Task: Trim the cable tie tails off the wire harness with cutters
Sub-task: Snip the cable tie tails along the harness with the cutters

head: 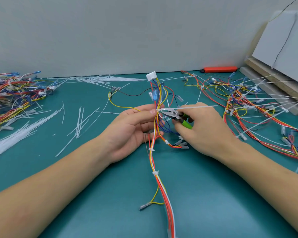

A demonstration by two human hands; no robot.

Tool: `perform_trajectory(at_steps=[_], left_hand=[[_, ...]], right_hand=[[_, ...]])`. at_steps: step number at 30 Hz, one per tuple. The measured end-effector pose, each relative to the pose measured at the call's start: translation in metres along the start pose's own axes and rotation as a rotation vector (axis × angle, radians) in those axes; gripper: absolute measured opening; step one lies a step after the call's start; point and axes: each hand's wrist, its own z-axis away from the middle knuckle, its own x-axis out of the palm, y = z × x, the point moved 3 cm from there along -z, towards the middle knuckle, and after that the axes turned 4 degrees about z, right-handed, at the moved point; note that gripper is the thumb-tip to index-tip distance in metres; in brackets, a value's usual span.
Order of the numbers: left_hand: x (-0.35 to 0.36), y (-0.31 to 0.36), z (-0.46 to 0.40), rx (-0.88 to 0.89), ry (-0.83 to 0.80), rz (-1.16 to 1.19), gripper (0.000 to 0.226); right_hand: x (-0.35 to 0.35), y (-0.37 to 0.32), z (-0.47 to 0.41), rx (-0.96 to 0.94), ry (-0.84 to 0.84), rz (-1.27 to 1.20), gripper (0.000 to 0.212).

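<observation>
**Cutters meeting the tie tail at mid-harness**

Nearest to you, the wire harness (162,186) is running up the teal bench (110,203) between your forearms, carrying trimmed white ties and a yellow branch that is ending in a clear-sleeved terminal (145,206).

Further up, your left hand (134,127) is pinching the bundle; its fingers (144,111) are curling round the wires, the thumb pressing just left of the tie being worked. Directly opposite, your right hand (201,127) is gripping the green-handled cutters (176,115), fingers wrapping the handles. The blades are pointing left toward your left thumb, touching or almost touching the root of the cable tie tail (189,108), which is sticking out to the right above your right knuckles. Whether the blades are already biting, you cannot tell.

Beyond your fingers, the harness is rising to a white connector (150,76). Left of your left hand, cut tails (79,121) are littering the bench, with a heap of harnesses (10,97) further left. Right of your right hand, untrimmed harnesses (248,103) are sprawling. Far behind them, an orange utility knife (219,69) is lying by the wall.
</observation>
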Motion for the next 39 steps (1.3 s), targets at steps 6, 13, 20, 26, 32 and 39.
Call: perform_trajectory(at_steps=[6,13,20,26,32,39], left_hand=[[0.000,-0.002,0.000,0.014,-0.002,-0.047,0.033],[-0.003,-0.002,-0.001,-0.001,-0.013,-0.029,0.029],[0.003,-0.001,0.001,-0.002,-0.011,-0.080,0.027],[0.005,-0.004,0.002,0.015,0.055,-0.072,0.037],[0.004,-0.004,0.002,0.022,0.045,-0.063,0.034],[0.003,-0.003,0.002,0.012,0.017,-0.067,0.034]], right_hand=[[-0.002,-0.002,-0.001,-0.017,0.016,-0.028,0.021],[0.000,0.001,-0.002,-0.007,-0.012,-0.035,0.017],[-0.003,-0.003,-0.002,-0.034,0.003,-0.099,0.022],[-0.004,-0.011,0.001,-0.037,0.029,-0.081,0.011],[-0.002,-0.010,0.002,-0.006,-0.010,-0.052,0.020],[-0.006,-0.014,0.003,-0.064,0.030,0.060,0.015]])
